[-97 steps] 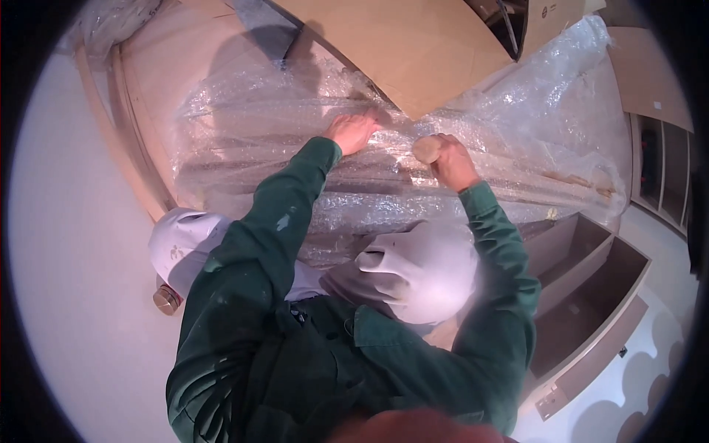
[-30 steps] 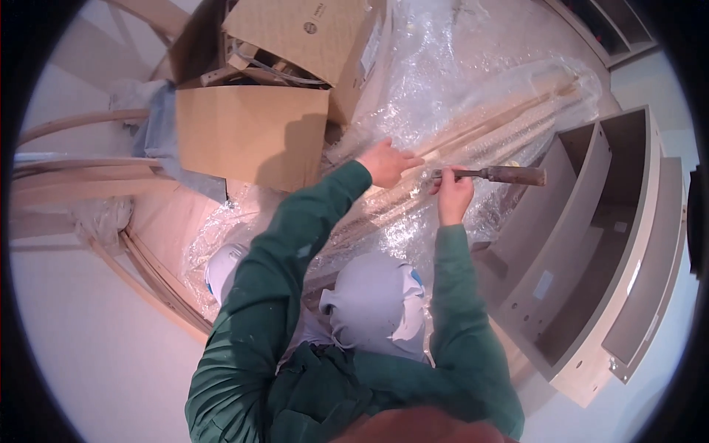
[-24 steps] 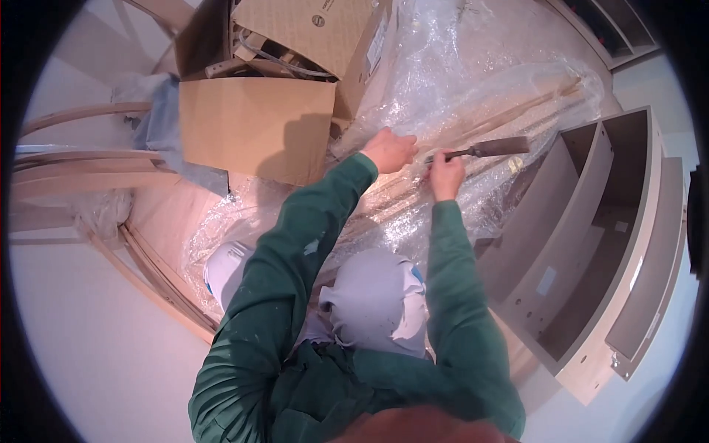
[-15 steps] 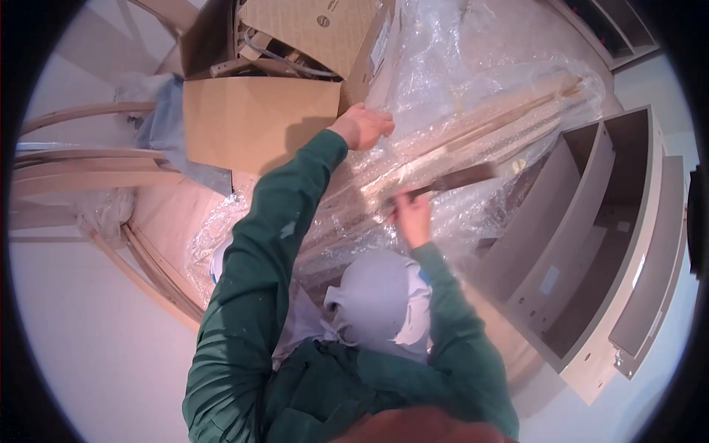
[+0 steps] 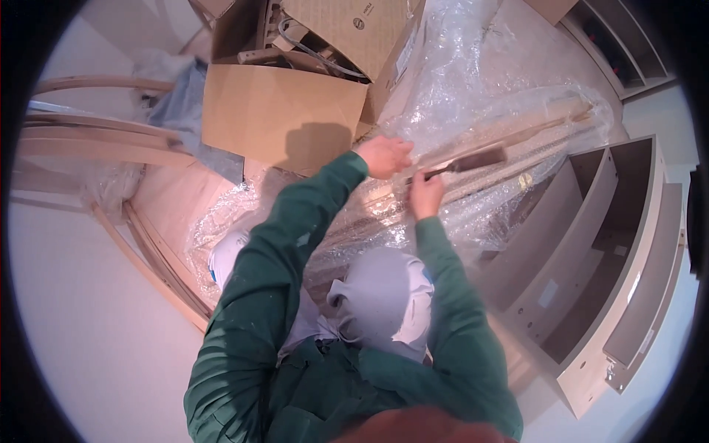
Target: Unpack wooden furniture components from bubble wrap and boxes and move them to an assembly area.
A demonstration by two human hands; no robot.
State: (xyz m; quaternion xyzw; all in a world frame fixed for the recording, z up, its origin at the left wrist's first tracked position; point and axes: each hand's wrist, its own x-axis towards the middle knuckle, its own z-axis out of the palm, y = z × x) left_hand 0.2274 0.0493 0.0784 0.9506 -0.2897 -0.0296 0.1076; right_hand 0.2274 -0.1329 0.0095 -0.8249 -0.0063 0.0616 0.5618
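My right hand (image 5: 426,195) is closed round the thin dark handle of a tool that looks like a hand brush (image 5: 480,159). Its broad brown end points right, above wooden boards (image 5: 509,144) under clear bubble wrap (image 5: 450,81). My left hand (image 5: 385,156) is beside the near right corner of an open cardboard box (image 5: 284,111), just left of the brush. Its fingers are bent together over the bubble wrap; what they hold, if anything, is hidden. Both hands work close together in front of my knees.
A grey-brown shelf unit (image 5: 572,295) lies at the right, its compartments facing up. Another cabinet (image 5: 628,44) stands at the far right. Curved-looking wooden boards (image 5: 96,140) and a grey-blue cloth (image 5: 185,111) are at the left. A grey cable (image 5: 317,55) lies in the box.
My right hand has moved up and slightly right with the brush. The left hand sits lower and further right in view, nearer to it. The whole view has shifted a little.
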